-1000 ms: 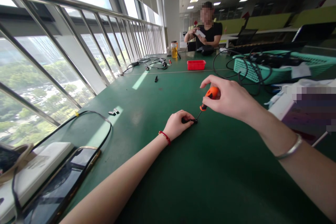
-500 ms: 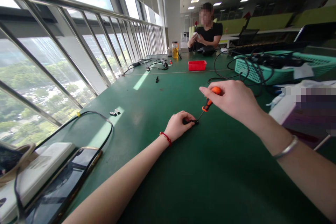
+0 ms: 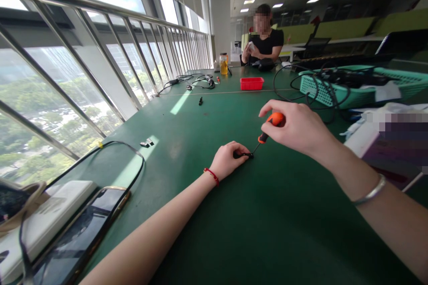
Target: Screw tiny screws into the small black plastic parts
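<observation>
My left hand [image 3: 229,159] pinches a small dark part [image 3: 245,155] down against the green table [image 3: 187,151]; the fingers cover much of it, and its kind is too small to tell. An orange and black screwdriver [image 3: 274,120] leans over that part, its thin shaft slanting down to the part's right end. Around the top of its handle is my right hand [image 3: 294,127], closed, with the index finger raised a little and curved.
A red tray [image 3: 251,83] and a small black piece [image 3: 200,101] lie farther back. At right stands a green basket [image 3: 321,87] with cables. Left are small metal pieces [image 3: 147,143], a phone [image 3: 83,227] and a white power strip [image 3: 56,213]. A person [image 3: 267,44] sits opposite.
My right hand's index finger has lifted and the thumb has shifted on the screwdriver handle. My left hand and the dark part have stayed in place.
</observation>
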The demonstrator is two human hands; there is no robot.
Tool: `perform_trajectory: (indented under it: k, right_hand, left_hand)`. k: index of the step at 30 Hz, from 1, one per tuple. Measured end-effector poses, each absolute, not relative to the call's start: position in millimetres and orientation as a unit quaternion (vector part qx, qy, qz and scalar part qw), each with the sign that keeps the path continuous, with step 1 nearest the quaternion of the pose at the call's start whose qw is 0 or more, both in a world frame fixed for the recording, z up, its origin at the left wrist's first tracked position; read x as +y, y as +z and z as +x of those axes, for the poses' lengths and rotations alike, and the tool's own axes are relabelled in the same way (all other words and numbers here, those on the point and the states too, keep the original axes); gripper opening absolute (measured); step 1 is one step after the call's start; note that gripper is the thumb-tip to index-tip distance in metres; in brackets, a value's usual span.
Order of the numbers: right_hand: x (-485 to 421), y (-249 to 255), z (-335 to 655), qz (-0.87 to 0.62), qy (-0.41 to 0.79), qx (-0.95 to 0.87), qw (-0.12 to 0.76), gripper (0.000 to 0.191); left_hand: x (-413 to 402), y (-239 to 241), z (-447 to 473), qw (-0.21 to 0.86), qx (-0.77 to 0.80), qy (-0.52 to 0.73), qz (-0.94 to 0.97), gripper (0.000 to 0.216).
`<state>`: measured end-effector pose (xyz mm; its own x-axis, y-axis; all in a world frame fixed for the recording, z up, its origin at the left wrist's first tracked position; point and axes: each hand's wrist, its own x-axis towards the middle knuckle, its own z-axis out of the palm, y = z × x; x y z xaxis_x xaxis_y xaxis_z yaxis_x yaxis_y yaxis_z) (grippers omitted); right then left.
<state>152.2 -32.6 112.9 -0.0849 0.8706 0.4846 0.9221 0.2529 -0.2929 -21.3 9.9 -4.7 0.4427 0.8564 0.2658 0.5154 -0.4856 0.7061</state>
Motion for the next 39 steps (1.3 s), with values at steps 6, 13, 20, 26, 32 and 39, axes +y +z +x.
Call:
perform_trajectory:
  k: [6,13,20,26,32,39]
  right_hand:
    - [-33.0,113.2,152.5,-0.609,-0.047,-0.739,0.285,0.031]
    - [-32.9,112.8,151.4,-0.608,-0.039,-0.739,0.287,0.019]
    - [-32.3,112.4,152.7,-0.606,-0.034,-0.74,0.29,0.017]
    - [-32.0,111.4,151.4,-0.619,-0.046,-0.73,0.285,0.032]
    - [-32.5,113.2,150.9,-0.615,-0.031,-0.729,0.298,0.019]
    - [-31.6,110.9,150.8,-0.619,-0.035,-0.731,0.285,0.037]
  left_hand:
    - [10.0,-5.5,-21.3,0.272,0.422,0.313,0.806,0.014]
    - [10.3,-5.3,-21.6,0.275,0.425,0.313,0.804,0.015]
    - [9.6,-4.3,-21.2,0.279,0.425,0.311,0.803,0.014]
    - [9.6,-4.0,-21.2,0.275,0.425,0.311,0.805,0.014]
    - [9.3,-4.3,-21.5,0.279,0.423,0.313,0.803,0.015]
    - [10.2,-5.8,-21.6,0.276,0.424,0.311,0.804,0.015]
